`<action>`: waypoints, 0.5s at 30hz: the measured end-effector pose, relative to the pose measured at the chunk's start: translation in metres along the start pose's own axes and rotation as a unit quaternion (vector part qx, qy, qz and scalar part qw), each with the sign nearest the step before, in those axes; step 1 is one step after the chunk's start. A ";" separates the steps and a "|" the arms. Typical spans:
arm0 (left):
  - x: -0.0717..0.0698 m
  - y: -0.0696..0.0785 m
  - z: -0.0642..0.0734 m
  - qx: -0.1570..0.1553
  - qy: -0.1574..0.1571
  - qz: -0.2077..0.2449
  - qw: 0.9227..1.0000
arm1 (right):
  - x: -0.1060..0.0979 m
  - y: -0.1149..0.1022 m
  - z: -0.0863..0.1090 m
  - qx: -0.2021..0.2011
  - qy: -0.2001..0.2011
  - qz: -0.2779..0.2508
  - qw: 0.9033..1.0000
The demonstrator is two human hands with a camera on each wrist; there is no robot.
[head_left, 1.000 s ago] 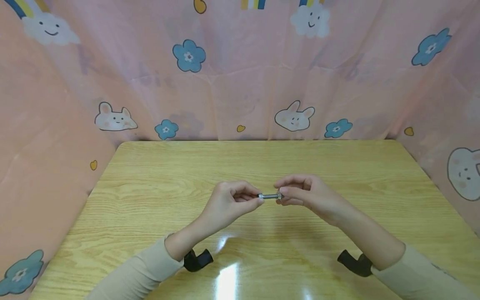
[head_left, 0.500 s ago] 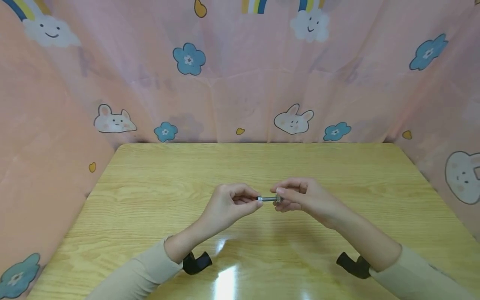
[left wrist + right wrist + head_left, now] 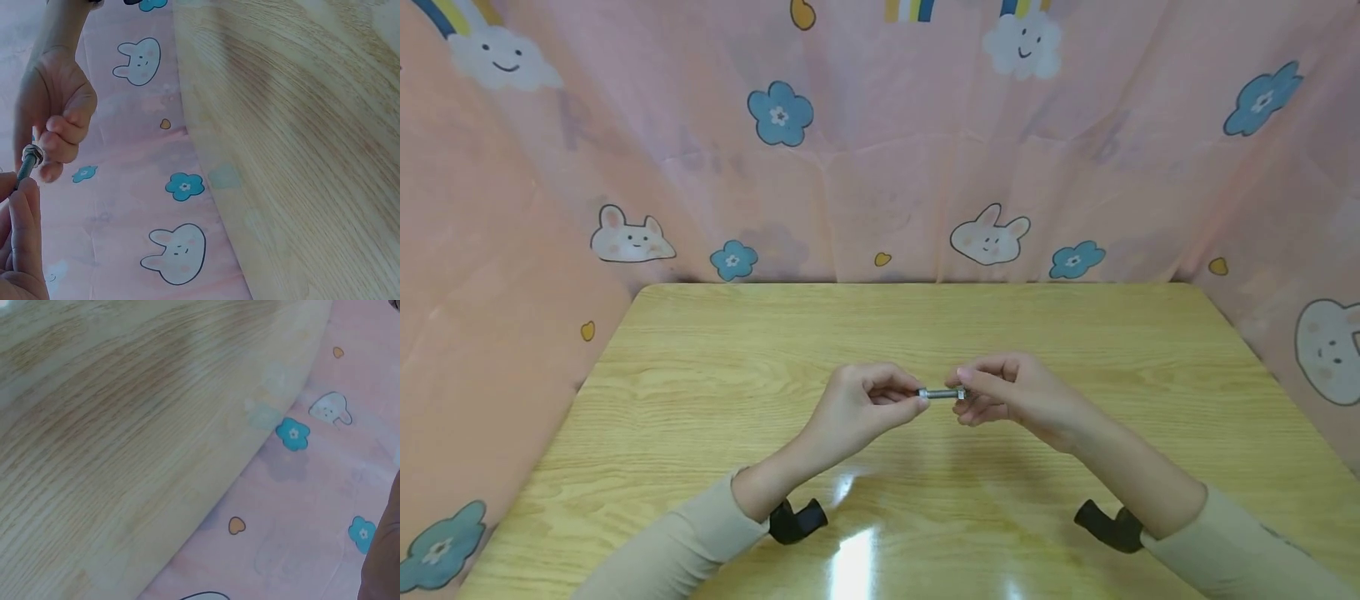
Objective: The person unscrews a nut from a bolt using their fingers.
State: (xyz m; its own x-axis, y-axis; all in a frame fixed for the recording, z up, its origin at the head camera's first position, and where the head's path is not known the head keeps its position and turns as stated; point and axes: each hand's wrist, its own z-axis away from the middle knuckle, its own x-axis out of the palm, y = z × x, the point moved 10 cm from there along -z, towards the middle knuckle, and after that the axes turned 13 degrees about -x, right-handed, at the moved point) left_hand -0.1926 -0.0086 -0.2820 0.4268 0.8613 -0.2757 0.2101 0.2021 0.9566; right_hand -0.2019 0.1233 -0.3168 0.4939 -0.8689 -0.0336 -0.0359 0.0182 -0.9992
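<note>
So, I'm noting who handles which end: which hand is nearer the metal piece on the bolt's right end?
Right. The right hand is immediately beside the metal piece, contact unclear; the left hand pinches the bolt at its opposite end, farther off.

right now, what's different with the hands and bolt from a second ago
On the right hand, the thumb has shifted up from the nut, lower fingers down; contact is unclear. The left hand still pinches the other end of the bolt.
</note>
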 end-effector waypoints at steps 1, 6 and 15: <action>0.000 0.000 0.000 0.000 0.000 0.001 1.000 | 0.000 0.001 0.000 0.004 0.000 -0.004 1.000; 0.000 0.000 0.001 -0.001 -0.001 0.000 1.000 | -0.001 0.000 0.002 -0.015 0.000 0.000 1.000; 0.000 0.001 -0.001 0.003 0.001 -0.007 1.000 | -0.002 -0.001 0.002 0.006 0.006 0.006 1.000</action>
State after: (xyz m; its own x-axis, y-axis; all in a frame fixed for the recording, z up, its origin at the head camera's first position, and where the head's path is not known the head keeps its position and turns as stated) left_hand -0.1933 -0.0082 -0.2806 0.4217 0.8596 -0.2887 0.2219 0.2109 0.9520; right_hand -0.2014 0.1261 -0.3161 0.4829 -0.8745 -0.0452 -0.0304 0.0348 -0.9989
